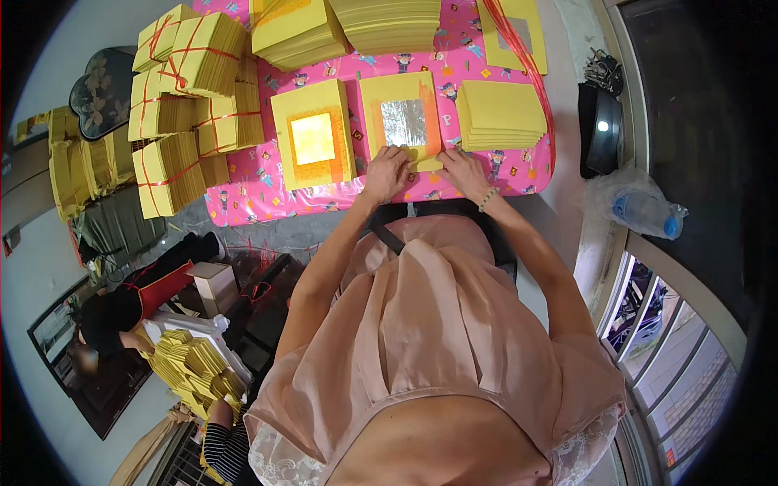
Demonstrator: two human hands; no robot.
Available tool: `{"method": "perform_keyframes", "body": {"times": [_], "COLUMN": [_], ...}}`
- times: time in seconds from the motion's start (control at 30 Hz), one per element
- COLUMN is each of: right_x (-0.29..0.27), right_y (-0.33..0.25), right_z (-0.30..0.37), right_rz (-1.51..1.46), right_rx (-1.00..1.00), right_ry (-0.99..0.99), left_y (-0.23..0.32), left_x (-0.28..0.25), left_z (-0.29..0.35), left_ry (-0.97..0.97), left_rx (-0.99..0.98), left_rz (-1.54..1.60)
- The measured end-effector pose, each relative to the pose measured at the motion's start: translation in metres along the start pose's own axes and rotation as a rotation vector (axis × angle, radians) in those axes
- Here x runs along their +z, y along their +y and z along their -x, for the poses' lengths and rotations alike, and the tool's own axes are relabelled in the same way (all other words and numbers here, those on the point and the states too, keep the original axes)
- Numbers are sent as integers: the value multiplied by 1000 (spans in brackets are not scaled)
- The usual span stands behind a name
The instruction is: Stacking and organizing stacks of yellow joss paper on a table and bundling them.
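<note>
A yellow joss paper sheet (403, 117), with a silver foil square on an orange patch, lies in front of me on the table. Its near edge is turned up under my fingers. At the left of that edge, my left hand (387, 172) has its fingers curled and closed on the paper. My right hand (464, 173), a beaded bracelet on its wrist, pinches the edge at the right corner. Just left lies a stack of joss paper (314, 138) whose foil shines bright. To the right sits a pile of folded yellow paper (501, 115).
Red-tied yellow bundles (168, 174) are piled at the table's left. Taller paper stacks (385, 26) stand at the back. Red ties (519, 40) hang over the right side. A plastic-wrapped bottle (644, 206) rests by the window. At lower left, other people work near a heap of yellow paper (194, 364).
</note>
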State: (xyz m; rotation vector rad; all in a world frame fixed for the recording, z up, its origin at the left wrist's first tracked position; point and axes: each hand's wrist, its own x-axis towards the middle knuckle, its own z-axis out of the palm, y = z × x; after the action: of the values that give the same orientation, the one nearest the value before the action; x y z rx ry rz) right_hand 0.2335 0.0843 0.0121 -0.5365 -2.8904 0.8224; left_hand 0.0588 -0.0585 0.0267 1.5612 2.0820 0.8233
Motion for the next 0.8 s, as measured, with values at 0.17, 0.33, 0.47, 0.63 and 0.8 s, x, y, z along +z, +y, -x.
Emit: {"method": "perform_keyframes", "body": {"times": [0.17,0.33,0.47,0.63,0.8], "right_x": [-1,-2,-5,-2,-7], "right_y": [6,8,5,8,-3], "right_z": [2,1,-1,1,-3], "right_rz": [-26,-77,-64,-5,5], "right_rx": [-51,-45,-53,-109,-93], "right_ry": [7,-13,-11,-29,83], "left_y": [0,-2,-3,-2,-1], "left_x": [0,1,1,1,-2], "left_z": [0,1,1,0,0], "left_ry": [-1,-25,-17,-11,-10], "left_rx": [-11,-47,-44,-36,-24], "left_rz": [19,27,17,32,26]}}
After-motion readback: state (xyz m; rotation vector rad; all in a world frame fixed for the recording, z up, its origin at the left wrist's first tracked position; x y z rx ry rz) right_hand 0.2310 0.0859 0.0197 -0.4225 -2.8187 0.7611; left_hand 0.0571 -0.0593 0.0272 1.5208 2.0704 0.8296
